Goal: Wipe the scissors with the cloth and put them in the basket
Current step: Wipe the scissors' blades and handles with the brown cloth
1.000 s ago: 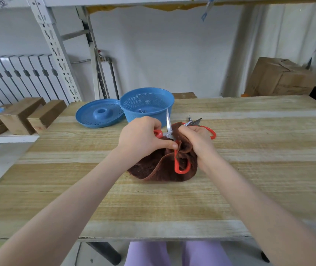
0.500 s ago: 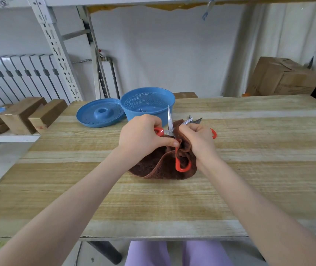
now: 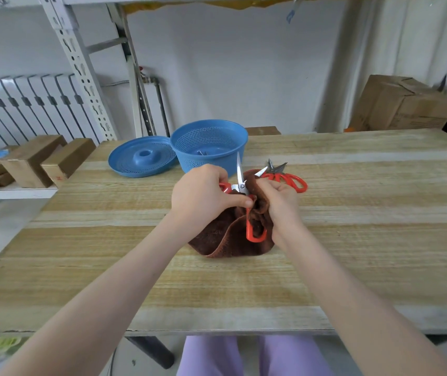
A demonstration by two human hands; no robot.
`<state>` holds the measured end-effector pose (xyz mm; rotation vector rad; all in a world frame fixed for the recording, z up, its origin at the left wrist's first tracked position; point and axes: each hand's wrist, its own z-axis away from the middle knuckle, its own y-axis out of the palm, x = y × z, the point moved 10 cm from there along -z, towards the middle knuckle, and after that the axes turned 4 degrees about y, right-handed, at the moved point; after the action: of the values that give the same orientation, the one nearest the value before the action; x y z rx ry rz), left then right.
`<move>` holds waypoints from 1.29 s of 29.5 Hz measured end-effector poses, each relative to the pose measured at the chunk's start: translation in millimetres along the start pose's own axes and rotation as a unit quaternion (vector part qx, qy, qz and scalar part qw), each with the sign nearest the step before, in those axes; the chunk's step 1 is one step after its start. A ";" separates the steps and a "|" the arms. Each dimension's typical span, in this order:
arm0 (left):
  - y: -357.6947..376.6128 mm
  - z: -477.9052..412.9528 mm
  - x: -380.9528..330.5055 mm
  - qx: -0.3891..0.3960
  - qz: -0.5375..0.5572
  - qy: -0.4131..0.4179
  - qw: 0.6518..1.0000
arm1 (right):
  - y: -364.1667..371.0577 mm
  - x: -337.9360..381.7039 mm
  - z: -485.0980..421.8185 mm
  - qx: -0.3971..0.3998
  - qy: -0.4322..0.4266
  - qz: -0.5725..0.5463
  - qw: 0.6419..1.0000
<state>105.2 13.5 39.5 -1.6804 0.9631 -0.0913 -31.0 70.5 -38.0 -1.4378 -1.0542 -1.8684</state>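
Scissors [image 3: 241, 184] wide open: your left hand [image 3: 200, 196] grips red handle [image 3: 225, 188], your right hand [image 3: 282, 202] pinches brown cloth [image 3: 216, 237] round blade [image 3: 260, 172].

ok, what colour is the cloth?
The cloth is dark brown; the head view shows it best.
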 end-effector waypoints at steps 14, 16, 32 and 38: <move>5.8 -0.5 -4.9 0.020 -0.016 0.004 1.000 | 1.7 -1.0 -1.6 0.038 0.035 0.037 0.998; 8.0 1.1 -7.7 0.021 -0.012 0.005 1.000 | -3.1 3.4 -2.5 0.022 0.033 0.026 0.999; 6.6 3.1 -9.2 0.010 0.007 -0.010 1.000 | -11.9 6.3 -6.6 0.027 0.046 0.034 0.998; 7.7 5.2 -14.2 0.008 0.013 -0.006 1.000 | -15.6 11.5 -6.7 0.018 0.046 0.026 0.998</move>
<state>94.3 26.3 37.0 -1.6524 0.9723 -0.0707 -50.2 73.8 -31.7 -1.3335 -0.9922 -1.8513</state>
